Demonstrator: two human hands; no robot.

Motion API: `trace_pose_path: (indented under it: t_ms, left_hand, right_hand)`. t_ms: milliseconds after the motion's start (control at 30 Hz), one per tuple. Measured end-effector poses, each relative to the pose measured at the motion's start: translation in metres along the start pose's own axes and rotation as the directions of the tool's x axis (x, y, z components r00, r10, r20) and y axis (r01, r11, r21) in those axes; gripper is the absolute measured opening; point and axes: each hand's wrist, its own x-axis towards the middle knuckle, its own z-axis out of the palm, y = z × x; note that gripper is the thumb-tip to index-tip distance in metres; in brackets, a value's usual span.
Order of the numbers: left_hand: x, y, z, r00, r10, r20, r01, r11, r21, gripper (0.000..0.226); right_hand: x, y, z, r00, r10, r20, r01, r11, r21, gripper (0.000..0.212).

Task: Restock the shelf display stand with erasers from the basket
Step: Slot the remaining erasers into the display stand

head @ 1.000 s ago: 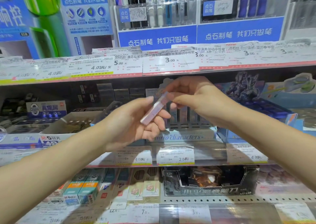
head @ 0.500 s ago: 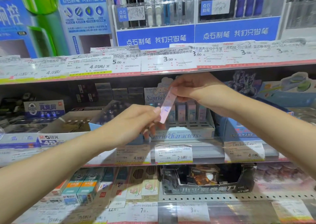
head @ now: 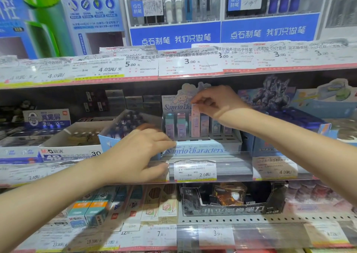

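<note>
The display stand (head: pixel 201 150) reads "Sanrio characters"; the price tag (head: pixel 195 170) below shows 2.0; the white box (head: pixel 63 153) says M&G.

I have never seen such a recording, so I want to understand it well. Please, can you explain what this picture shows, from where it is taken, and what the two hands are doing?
There is no machine here. A person wears a camera on the head, so you look forward and down at their two bare arms in front of shop shelves.

The right hand pinches the top of a pink eraser and holds it upright in the display stand, among other erasers that stand in a row. The left hand holds nothing; its fingers reach the stand's front left corner, which may steady it, though this hand is blurred.

Around the stand are boxes of other stationery, and price labels run along the shelf edges. The basket is not visible.
</note>
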Motion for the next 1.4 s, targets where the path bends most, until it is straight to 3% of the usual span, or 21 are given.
trace_pose_path:
  t_ms: [467, 700, 867, 1033, 1133, 1233, 1400]
  left_hand:
    - [-0.001, -0.001, -0.001, 0.999, -0.029, 0.022, 0.030, 0.998, -0.052, 0.048]
    - [-0.001, -0.001, -0.001, 0.999, -0.031, 0.031, 0.033, 0.998, -0.060, 0.049]
    - [-0.001, -0.001, -0.002, 0.999, -0.028, 0.031, 0.030, 0.998, -0.063, 0.049]
    - [-0.002, -0.002, -0.001, 0.999, -0.025, 0.042, 0.028, 0.997, -0.068, 0.048]
    - [-0.003, -0.002, -0.001, 0.999, -0.022, 0.041, 0.025, 0.998, -0.065, 0.049]
    - [-0.003, -0.002, -0.002, 0.999, -0.026, 0.041, 0.028, 0.998, -0.060, 0.050]
    - [-0.002, -0.003, -0.004, 0.999, -0.004, 0.045, 0.006, 0.998, -0.057, 0.051]
  right_hand:
    - [0.003, 0.004, 0.006, 1.000, 0.010, -0.012, -0.008, 0.995, 0.096, 0.017]
    - [-0.012, -0.007, 0.009, 0.969, -0.243, -0.041, 0.239, 0.967, -0.087, 0.018]
    - [-0.014, 0.005, 0.017, 0.988, -0.128, -0.082, 0.130, 0.991, 0.015, 0.017]
    - [-0.021, 0.011, 0.031, 0.967, -0.189, -0.170, 0.184, 0.982, -0.046, 0.010]
    - [-0.020, 0.015, 0.033, 0.969, -0.151, -0.194, 0.160, 0.987, 0.030, 0.016]
    - [-0.022, 0.015, 0.033, 0.981, -0.108, -0.162, 0.125, 0.987, 0.099, 0.025]
    - [-0.023, 0.020, 0.033, 0.992, -0.097, -0.079, 0.099, 0.995, 0.021, 0.033]
